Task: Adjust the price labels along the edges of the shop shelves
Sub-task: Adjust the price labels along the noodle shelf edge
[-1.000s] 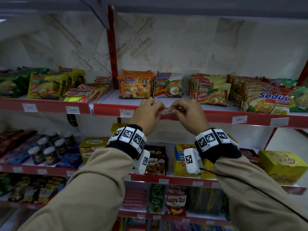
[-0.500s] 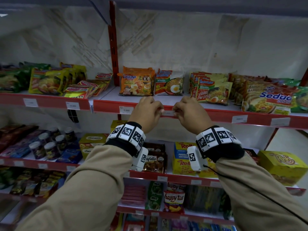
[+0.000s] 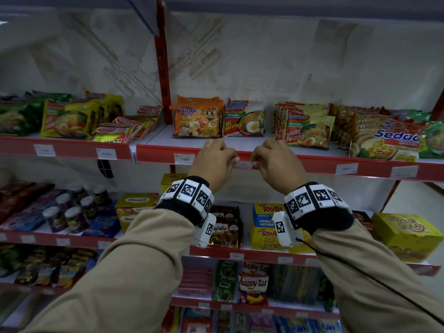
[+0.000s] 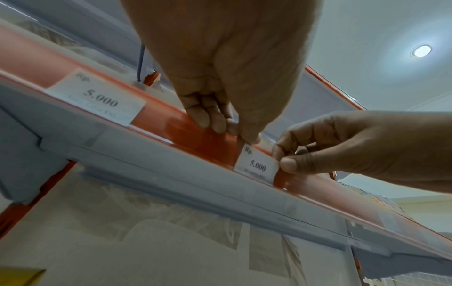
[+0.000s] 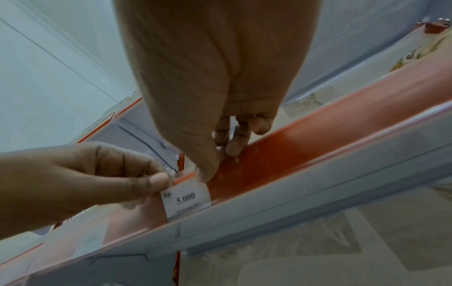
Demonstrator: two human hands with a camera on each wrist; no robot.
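A white price label (image 3: 243, 164) marked "Rp. 5.000" sits in the red edge strip (image 3: 317, 165) of the noodle shelf. My left hand (image 3: 234, 160) pinches its left upper corner, thumb on the label (image 4: 257, 166) and fingers (image 4: 208, 120) curled against the strip. My right hand (image 3: 255, 162) pinches its right edge between thumb (image 4: 288, 164) and forefinger. In the right wrist view the label (image 5: 187, 201) lies flat in the strip (image 5: 318, 145), with one thumb at each upper corner. Both hands hide the label's side edges from the head view.
Another "5.000" label (image 3: 184, 159) sits in the strip to the left, and more labels (image 3: 346, 168) to the right. Noodle packs (image 3: 245, 120) stand just behind the hands. Lower shelves hold boxes (image 3: 406, 233), jars (image 3: 72, 218) and snack bags.
The label, held slanted between both hands a second ago, now lies flat in the red strip. Both hands stay on it, slightly lower against the edge.
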